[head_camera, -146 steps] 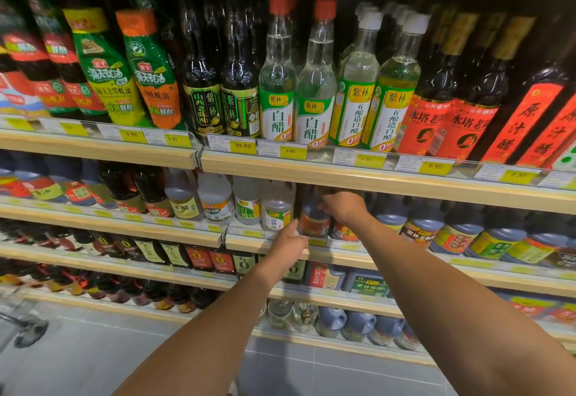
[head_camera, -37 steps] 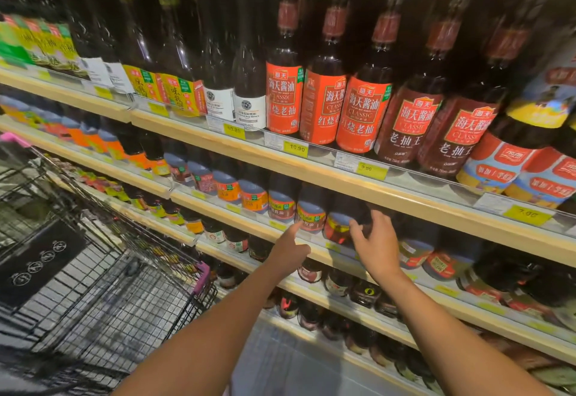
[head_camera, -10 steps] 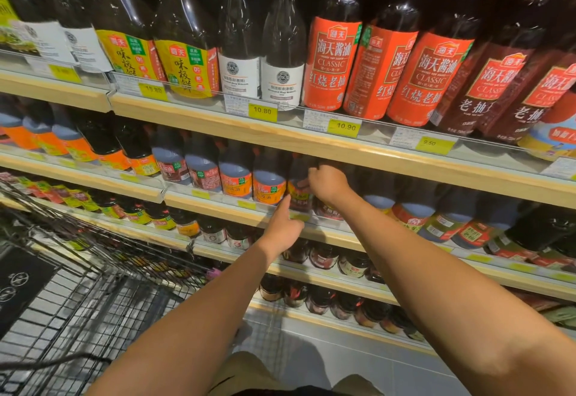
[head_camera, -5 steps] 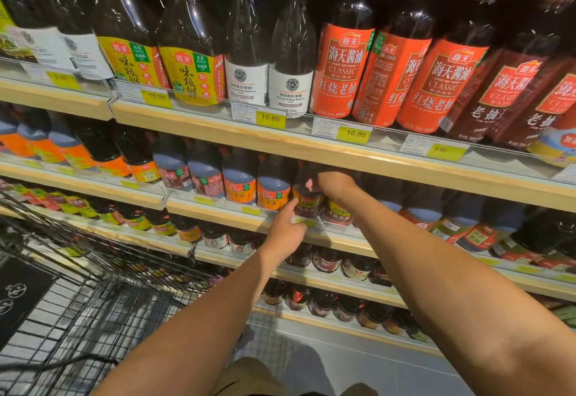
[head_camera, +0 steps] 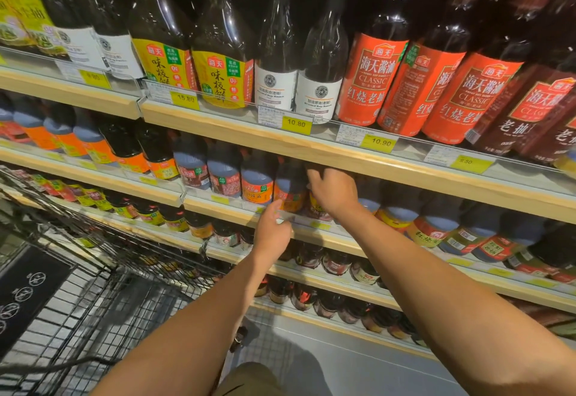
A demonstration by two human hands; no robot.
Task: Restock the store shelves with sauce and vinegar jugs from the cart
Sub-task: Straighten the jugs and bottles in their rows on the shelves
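Mid-frame, our right hand curls over an upright jug; our left hand, fingers loose, touches the shelf lip.

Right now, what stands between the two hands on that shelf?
Head view: one orange-labelled jug stands between them. The left hand is just below its front at the shelf edge; the right hand holds the neighbouring yellow-labelled jug.

Two arms reach to the jug shelf.
Right hand grips a dark jug by its top; left hand rests at the shelf edge; wire cart near left.
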